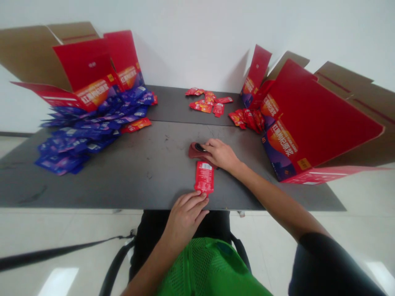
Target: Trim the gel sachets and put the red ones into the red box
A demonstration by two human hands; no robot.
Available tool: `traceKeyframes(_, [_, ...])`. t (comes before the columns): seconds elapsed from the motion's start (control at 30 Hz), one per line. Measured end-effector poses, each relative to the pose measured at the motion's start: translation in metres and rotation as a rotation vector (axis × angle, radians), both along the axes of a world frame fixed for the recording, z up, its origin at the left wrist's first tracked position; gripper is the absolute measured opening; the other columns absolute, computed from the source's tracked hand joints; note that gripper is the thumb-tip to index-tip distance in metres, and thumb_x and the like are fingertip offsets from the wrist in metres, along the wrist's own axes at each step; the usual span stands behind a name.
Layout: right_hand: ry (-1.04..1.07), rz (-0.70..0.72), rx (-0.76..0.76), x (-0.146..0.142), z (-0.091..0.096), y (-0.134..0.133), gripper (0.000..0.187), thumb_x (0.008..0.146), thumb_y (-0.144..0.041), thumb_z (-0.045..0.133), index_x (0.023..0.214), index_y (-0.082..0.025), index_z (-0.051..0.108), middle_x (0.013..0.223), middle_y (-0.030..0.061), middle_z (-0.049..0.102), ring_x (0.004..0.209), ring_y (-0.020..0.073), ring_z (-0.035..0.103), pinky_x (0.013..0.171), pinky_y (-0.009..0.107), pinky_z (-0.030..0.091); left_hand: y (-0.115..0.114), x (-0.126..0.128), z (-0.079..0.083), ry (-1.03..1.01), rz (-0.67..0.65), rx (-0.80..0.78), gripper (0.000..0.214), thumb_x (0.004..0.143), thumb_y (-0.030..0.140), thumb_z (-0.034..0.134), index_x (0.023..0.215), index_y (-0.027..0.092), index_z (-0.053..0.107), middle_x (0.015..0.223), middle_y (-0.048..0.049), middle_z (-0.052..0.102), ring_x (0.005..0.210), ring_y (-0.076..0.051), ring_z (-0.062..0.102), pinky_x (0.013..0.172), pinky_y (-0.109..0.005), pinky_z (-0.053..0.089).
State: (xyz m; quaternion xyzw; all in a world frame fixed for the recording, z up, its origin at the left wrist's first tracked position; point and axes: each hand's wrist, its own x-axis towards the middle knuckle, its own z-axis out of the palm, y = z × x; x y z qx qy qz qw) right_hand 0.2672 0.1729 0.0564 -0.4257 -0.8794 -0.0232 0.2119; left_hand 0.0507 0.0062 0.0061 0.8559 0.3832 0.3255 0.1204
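Observation:
A red sachet (204,177) with white print and a barcode lies flat on the grey table near its front edge. The fingers of my left hand (187,216) are closed at the sachet's near end, with the fingertips pressing on it. Just beyond its far end is a brownish-red, soft-looking piece (194,151) with a dark oval part on top; its exact kind I cannot make out. My right hand (220,155) is closed on that piece, fingers pointing left. The hand hides the piece's right side.
At left, blue sachets (101,119) spill in a heap from an open red carton (89,65). Several red sachets (210,100) lie at the back middle. More red sachets (248,119) are piled beside another open red carton (324,119) at right. A white wall stands behind.

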Motion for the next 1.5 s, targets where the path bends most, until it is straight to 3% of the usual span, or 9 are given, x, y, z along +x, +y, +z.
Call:
traceKeyframes(0.17, [0.089, 0.082, 0.017, -0.009, 0.017, -0.059, 0.036, 0.103, -0.038, 0.054, 0.133, -0.021, 0.064, 0.109, 0.0088, 0.065, 0.097, 0.0221, 0.059, 0.081, 0.033, 0.050, 0.000, 0.000, 0.000, 0.001, -0.005, 0.001, 0.028, 0.095, 0.025, 0.068, 0.122, 0.020, 0.069, 0.121, -0.0041, 0.074, 0.116, -0.025, 0.064, 0.098, -0.045, 0.053])
traceKeyframes(0.3, [0.049, 0.222, -0.086, -0.015, 0.001, -0.092, 0.035, 0.103, -0.037, 0.053, 0.132, -0.022, 0.065, 0.111, 0.0072, 0.066, 0.098, 0.0211, 0.060, 0.082, 0.032, 0.051, 0.001, 0.000, 0.001, 0.028, 0.007, 0.003, 0.025, 0.095, 0.025, 0.068, 0.119, 0.019, 0.070, 0.118, -0.0043, 0.075, 0.109, -0.025, 0.066, 0.095, -0.045, 0.054])
traceKeyframes(0.47, [0.052, 0.064, -0.055, -0.002, -0.016, -0.034, 0.036, 0.101, -0.037, 0.058, 0.132, -0.020, 0.065, 0.106, 0.0087, 0.066, 0.096, 0.0215, 0.059, 0.084, 0.032, 0.050, -0.001, 0.000, 0.001, 0.029, 0.002, -0.013, 0.030, 0.094, 0.024, 0.069, 0.123, 0.019, 0.069, 0.121, -0.0058, 0.073, 0.118, -0.025, 0.062, 0.100, -0.045, 0.052])
traceKeyframes(0.63, [0.104, -0.097, 0.072, 0.017, 0.001, 0.009, 0.031, 0.101, -0.034, 0.056, 0.125, -0.019, 0.068, 0.106, 0.0110, 0.064, 0.096, 0.0237, 0.058, 0.082, 0.034, 0.049, 0.002, 0.004, 0.019, 0.072, 0.018, -0.067, 0.027, 0.093, 0.036, 0.070, 0.116, 0.021, 0.071, 0.117, -0.0065, 0.072, 0.112, -0.026, 0.062, 0.095, -0.044, 0.053])
traceKeyframes(0.8, [0.402, -0.118, 0.210, 0.033, 0.014, -0.005, 0.023, 0.099, -0.031, 0.057, 0.116, -0.020, 0.067, 0.104, 0.0095, 0.062, 0.098, 0.0239, 0.059, 0.085, 0.037, 0.050, 0.024, 0.027, 0.037, 0.139, 0.183, -0.106, 0.023, 0.101, 0.038, 0.057, 0.113, 0.022, 0.069, 0.113, -0.0082, 0.067, 0.102, -0.026, 0.061, 0.090, -0.044, 0.052])
traceKeyframes(1.0, [0.586, -0.160, 0.352, 0.054, 0.022, -0.007, 0.012, 0.094, -0.025, 0.060, 0.104, -0.021, 0.066, 0.098, 0.0068, 0.060, 0.091, 0.0224, 0.060, 0.080, 0.036, 0.052, 0.052, 0.055, 0.033, 0.214, 0.367, -0.106, 0.066, 0.087, 0.052, 0.073, 0.138, 0.016, 0.053, 0.133, -0.0164, 0.058, 0.114, -0.032, 0.058, 0.097, -0.046, 0.052])
traceKeyframes(1.23, [0.610, -0.126, 0.379, 0.054, 0.031, -0.016, 0.016, 0.093, -0.022, 0.059, 0.107, -0.021, 0.067, 0.099, 0.0080, 0.060, 0.093, 0.0237, 0.060, 0.081, 0.040, 0.053, 0.071, 0.051, 0.043, 0.272, 0.316, -0.085, 0.020, 0.096, 0.023, 0.055, 0.111, 0.018, 0.067, 0.097, -0.0117, 0.074, 0.080, -0.025, 0.070, 0.070, -0.034, 0.055])
traceKeyframes(1.33, [0.623, -0.106, 0.423, 0.053, 0.032, -0.021, 0.021, 0.091, -0.022, 0.061, 0.111, -0.023, 0.068, 0.100, 0.0086, 0.060, 0.093, 0.0247, 0.061, 0.081, 0.042, 0.054, 0.085, 0.039, 0.049, 0.226, 0.316, -0.110, 0.029, 0.099, 0.017, 0.041, 0.103, 0.021, 0.070, 0.084, -0.0097, 0.075, 0.068, -0.023, 0.071, 0.065, -0.032, 0.052])
traceKeyframes(1.5, [0.647, -0.075, 0.541, 0.046, 0.033, -0.034, 0.026, 0.090, -0.023, 0.064, 0.116, -0.028, 0.068, 0.099, 0.0077, 0.060, 0.087, 0.0233, 0.061, 0.074, 0.040, 0.054, 0.139, 0.042, 0.066, 0.046, 0.354, -0.262, 0.033, 0.103, 0.022, 0.040, 0.103, 0.016, 0.072, 0.089, -0.0115, 0.076, 0.084, -0.026, 0.073, 0.076, -0.035, 0.053])
